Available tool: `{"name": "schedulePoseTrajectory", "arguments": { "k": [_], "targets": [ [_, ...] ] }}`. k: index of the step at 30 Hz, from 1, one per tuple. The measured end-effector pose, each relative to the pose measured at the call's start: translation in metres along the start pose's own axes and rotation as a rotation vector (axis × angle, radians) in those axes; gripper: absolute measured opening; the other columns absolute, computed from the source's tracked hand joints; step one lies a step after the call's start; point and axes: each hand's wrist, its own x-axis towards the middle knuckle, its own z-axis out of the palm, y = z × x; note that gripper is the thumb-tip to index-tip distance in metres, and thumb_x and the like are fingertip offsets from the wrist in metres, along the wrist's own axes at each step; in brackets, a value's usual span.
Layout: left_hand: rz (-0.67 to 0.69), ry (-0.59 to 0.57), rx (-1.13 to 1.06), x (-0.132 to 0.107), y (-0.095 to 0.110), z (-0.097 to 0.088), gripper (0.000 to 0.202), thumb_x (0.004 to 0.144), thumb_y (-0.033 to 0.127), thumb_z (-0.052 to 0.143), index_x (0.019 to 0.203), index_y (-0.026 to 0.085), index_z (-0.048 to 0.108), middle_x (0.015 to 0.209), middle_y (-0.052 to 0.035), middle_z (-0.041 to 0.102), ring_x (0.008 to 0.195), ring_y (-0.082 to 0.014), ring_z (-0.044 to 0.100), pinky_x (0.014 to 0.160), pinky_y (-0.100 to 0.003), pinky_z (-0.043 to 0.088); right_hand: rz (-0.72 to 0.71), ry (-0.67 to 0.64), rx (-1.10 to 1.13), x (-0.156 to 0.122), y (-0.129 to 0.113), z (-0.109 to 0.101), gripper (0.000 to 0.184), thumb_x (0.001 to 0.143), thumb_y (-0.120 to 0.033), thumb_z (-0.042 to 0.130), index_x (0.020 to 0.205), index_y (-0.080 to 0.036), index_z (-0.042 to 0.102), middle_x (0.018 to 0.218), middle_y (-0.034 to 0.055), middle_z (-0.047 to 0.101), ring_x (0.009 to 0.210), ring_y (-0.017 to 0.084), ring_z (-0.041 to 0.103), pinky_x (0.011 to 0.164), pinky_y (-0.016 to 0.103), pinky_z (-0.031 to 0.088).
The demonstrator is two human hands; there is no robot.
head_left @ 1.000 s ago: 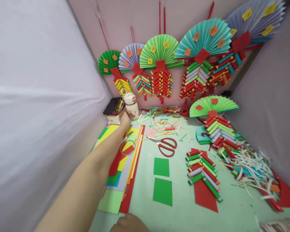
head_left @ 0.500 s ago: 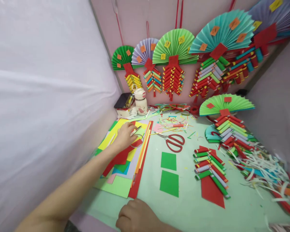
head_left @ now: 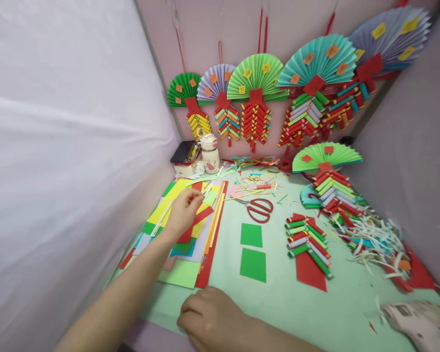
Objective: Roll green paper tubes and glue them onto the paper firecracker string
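My left hand [head_left: 186, 208] is over the stack of coloured paper sheets [head_left: 179, 278], its thumb and fingers pinched together. A thin, pale, pointed item [head_left: 208, 187] shows just beyond its fingertips; whether it is held I cannot tell. Beside the wrist, a white pen-like stick [head_left: 162, 218] lies on the sheets. My right hand [head_left: 209, 315] rests curled at the table's near edge, with nothing showing in it. Two green paper squares [head_left: 253, 265] lie past it. Farther back are red-handled scissors [head_left: 258, 209]. To the right, rolled paper tubes [head_left: 308, 237] form a chevron on red paper [head_left: 311, 275].
A white bottle [head_left: 210, 155] stands at the back left near a dark box. Paper scraps [head_left: 256, 183] litter the back. A finished fan ornament [head_left: 328, 157], a heap of shredded strips [head_left: 377, 234] and a glue gun [head_left: 418, 318] occupy the right. More fans [head_left: 256, 78] hang on the wall.
The view has shifted, bringing the glue gun into sight. The thin ring seen by my left fingers no longer shows, and those fingers are pinched closer. My right hand stays at the near edge.
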Motion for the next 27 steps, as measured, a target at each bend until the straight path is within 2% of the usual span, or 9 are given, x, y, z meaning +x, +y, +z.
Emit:
{"name": "schedulePoseTrajectory", "arguments": {
  "k": [3,6,9,11,13,16,21,24,27],
  "targets": [
    [-0.264,-0.1,-0.795,-0.015,0.024,0.004,0.014,0.086,0.029,0.055,0.08,0.017,0.053,0.077,0.0003,0.051,0.055,-0.0066,0.038,0.049,-0.018,0.035,0.065,0.152,0.066,-0.001,0.002,-0.044,0.02,0.087,-0.014,0.045,0.1,-0.018,0.06,0.091,0.0039,0.067,0.081,0.014,0.059,0.071,0.027,0.044],
    [-0.506,-0.307,-1.394,-0.034,0.034,0.025,0.008,0.088,0.016,0.053,0.081,0.016,0.049,0.071,0.0024,0.043,0.051,-0.0029,0.035,0.044,-0.012,0.031,0.293,0.45,0.18,-0.011,0.021,-0.09,0.022,0.089,-0.013,0.045,0.105,-0.019,0.058,0.092,0.0054,0.065,0.084,0.014,0.058,0.074,0.027,0.045],
    [-0.692,-0.411,-1.703,-0.048,0.031,0.049,0.014,0.092,0.008,0.043,0.08,0.016,0.045,0.069,0.0031,0.04,0.052,-0.0022,0.04,0.046,-0.01,0.033,0.658,0.879,0.308,-0.027,0.05,-0.114,0.012,0.089,-0.024,0.051,0.098,-0.02,0.057,0.087,0.0034,0.06,0.077,0.014,0.056,0.067,0.026,0.044],
    [-0.775,-0.431,-1.78,-0.054,0.026,0.061,0.016,0.093,0.007,0.039,0.081,0.016,0.043,0.068,0.0032,0.04,0.052,-0.0024,0.041,0.047,-0.01,0.035,0.833,0.974,0.452,-0.036,0.066,-0.118,0.015,0.087,-0.033,0.055,0.094,-0.019,0.057,0.082,0.0022,0.058,0.071,0.013,0.053,0.064,0.025,0.043],
    [-0.826,-0.445,-1.804,-0.058,0.021,0.068,0.017,0.093,0.006,0.039,0.08,0.016,0.042,0.068,0.0033,0.04,0.053,-0.0027,0.041,0.047,-0.011,0.035,0.934,0.887,0.629,-0.041,0.074,-0.116,0.024,0.086,-0.04,0.055,0.093,-0.018,0.059,0.077,0.0016,0.057,0.068,0.013,0.052,0.062,0.025,0.042],
    [-0.849,-0.465,-1.788,-0.062,0.016,0.073,0.014,0.092,0.006,0.042,0.081,0.015,0.044,0.069,0.0033,0.04,0.054,-0.0026,0.041,0.047,-0.011,0.035,0.96,0.721,0.815,-0.042,0.075,-0.111,0.03,0.085,-0.045,0.055,0.093,-0.017,0.062,0.076,0.0017,0.058,0.067,0.013,0.051,0.062,0.025,0.042],
    [-0.833,-0.452,-1.624,-0.068,0.012,0.081,0.007,0.088,0.01,0.053,0.082,0.012,0.05,0.073,0.0023,0.044,0.055,-0.0018,0.041,0.051,-0.012,0.037,0.978,0.753,0.872,-0.039,0.073,-0.107,0.026,0.073,-0.039,0.071,0.085,-0.018,0.064,0.078,0.0002,0.06,0.067,0.011,0.051,0.063,0.024,0.042],
    [-0.74,-0.359,-1.305,-0.071,0.011,0.084,0.009,0.087,0.023,0.057,0.089,0.014,0.055,0.084,-0.0014,0.053,0.057,-0.0033,0.043,0.054,-0.017,0.039,1.024,0.804,0.836,-0.041,0.076,-0.107,0.024,0.073,-0.038,0.071,0.08,-0.017,0.064,0.07,-0.0014,0.058,0.064,0.011,0.051,0.062,0.024,0.042],
    [-0.406,-0.118,-0.721,-0.077,0.01,0.081,0.016,0.087,0.034,0.057,0.091,0.019,0.06,0.093,-0.0038,0.058,0.07,-0.0104,0.053,0.065,-0.025,0.044,1.025,0.83,0.805,-0.043,0.077,-0.106,0.022,0.073,-0.038,0.07,0.078,-0.017,0.063,0.069,-0.0014,0.059,0.064,0.011,0.052,0.062,0.024,0.043]
  ]
}}
